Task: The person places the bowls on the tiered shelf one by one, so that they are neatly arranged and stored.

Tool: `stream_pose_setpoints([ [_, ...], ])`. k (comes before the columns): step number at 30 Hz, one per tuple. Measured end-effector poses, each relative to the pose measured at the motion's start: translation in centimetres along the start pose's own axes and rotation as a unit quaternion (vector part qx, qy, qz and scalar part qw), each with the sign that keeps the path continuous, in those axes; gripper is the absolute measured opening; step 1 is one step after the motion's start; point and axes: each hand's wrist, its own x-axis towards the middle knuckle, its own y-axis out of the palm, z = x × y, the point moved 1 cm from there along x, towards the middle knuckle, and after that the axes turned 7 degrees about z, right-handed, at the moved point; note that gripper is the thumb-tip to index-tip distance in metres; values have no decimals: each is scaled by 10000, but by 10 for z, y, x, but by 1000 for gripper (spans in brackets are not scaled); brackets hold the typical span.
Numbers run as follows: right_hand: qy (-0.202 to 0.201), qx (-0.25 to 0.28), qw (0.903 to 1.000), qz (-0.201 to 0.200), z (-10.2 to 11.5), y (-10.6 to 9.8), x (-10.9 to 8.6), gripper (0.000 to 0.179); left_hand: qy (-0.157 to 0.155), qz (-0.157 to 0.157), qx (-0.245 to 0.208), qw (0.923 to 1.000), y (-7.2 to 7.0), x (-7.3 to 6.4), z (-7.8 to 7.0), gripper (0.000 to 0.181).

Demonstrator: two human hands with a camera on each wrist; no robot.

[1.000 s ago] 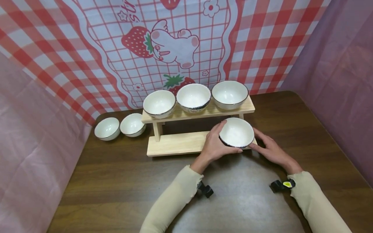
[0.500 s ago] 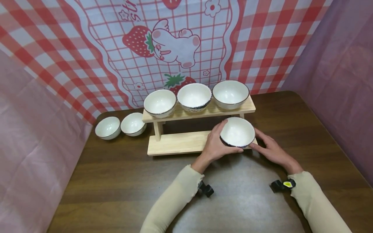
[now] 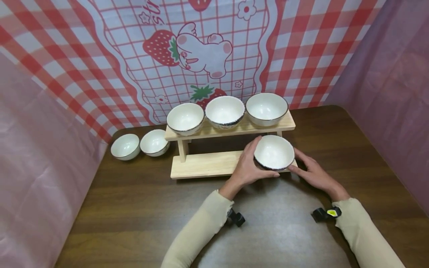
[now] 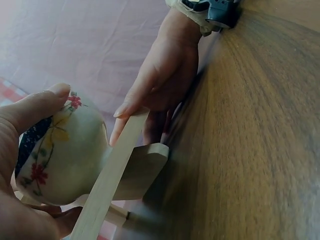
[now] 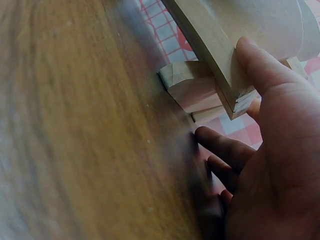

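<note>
A white bowl with a dark blue rim band and painted flowers [image 4: 80, 145] sits at the right end of the lower board of a two-tier wooden stand [image 3: 204, 165]. My left hand [image 3: 248, 165] grips this bowl from the left, thumb in front and fingers behind. At the board's right end, my right hand [image 3: 313, 173] pinches the corner between thumb [image 5: 260, 65] and forefinger, close beside the bowl. Its other fingers hang below the board. On the upper board stand three white bowls: left [image 3: 185, 118], middle [image 3: 225, 111] and right [image 3: 267, 108].
Two smaller white bowls, one outer [image 3: 125, 146] and one nearer the stand [image 3: 155, 142], stand on the brown table [image 3: 134, 208] at left. A red-checked strawberry cloth [image 3: 204, 52] hangs close behind the stand. Pink cloths [image 3: 399, 93] hang at both sides.
</note>
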Motion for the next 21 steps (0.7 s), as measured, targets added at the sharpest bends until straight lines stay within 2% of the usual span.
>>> stream_pose_setpoints([
  [8,127,106,9998,80,2,-1,0,68,60,-25,-67,10000,-11,-10,1,118],
  [21,-54,142,9999,69,3,-1,1,70,172,-130,-475,9986,-34,-33,9,114],
])
